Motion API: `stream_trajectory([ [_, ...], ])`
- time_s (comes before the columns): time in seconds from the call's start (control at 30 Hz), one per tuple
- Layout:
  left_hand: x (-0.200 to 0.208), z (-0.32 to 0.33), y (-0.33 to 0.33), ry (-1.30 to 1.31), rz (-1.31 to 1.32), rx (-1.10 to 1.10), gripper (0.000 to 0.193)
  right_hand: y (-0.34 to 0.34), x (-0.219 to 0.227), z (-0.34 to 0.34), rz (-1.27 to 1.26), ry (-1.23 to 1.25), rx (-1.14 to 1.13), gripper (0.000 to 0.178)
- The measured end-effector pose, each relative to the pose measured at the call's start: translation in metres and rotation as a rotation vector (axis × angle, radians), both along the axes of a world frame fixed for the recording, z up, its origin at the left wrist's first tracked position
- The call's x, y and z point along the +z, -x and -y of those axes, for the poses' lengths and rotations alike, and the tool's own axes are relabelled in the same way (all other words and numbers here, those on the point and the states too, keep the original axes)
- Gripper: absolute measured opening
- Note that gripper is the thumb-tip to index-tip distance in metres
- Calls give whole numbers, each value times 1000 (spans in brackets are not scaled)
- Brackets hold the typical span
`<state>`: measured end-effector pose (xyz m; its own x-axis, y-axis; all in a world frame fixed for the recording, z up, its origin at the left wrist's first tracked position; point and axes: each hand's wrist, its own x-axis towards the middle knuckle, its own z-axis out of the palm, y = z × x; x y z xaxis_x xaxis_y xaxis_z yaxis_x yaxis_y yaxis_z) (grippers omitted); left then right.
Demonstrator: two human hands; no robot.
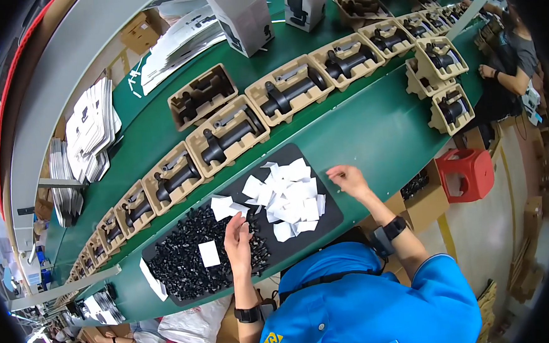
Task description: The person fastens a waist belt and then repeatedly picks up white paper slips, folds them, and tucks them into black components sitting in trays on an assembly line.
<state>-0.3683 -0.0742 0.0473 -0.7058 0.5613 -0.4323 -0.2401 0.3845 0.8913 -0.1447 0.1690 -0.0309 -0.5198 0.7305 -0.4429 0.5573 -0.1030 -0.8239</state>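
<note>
My left hand (237,242) is over the right side of a heap of small black parts (188,255), its fingers loosely bent and apart. Just beyond its fingertips are a few white paper slips (224,206); I see no clear grip on them. My right hand (349,181) hovers past the right edge of a dark mat (330,209), fingers loosely stretched with nothing visible in them. Between the hands, white folded papers (289,199) lie piled on the mat. One white square slip (209,254) rests on the black parts.
Beyond the mat, a curved row of brown moulded trays (227,140) holds black tubular parts. More trays (451,107) stand at the right end of the green table (372,128). White boxes (240,16) stand at the back. A red stool (466,175) and a co-worker (519,56) are to the right.
</note>
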Motion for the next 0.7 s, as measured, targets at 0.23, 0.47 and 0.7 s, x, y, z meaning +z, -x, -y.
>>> stream_trajectory([
  [0.23, 10, -63, 3, 61, -735, -383, 28, 89, 5, -3, 360, -710, 513, 39],
  [0.47, -20, -99, 28, 44, -806, -414, 28, 91, -26, 10, 332, -588, 368, 44],
  [0.7, -73, -143, 36, 328, -1095, -709, 45, 111, -35, 11, 404, -505, 363, 39],
])
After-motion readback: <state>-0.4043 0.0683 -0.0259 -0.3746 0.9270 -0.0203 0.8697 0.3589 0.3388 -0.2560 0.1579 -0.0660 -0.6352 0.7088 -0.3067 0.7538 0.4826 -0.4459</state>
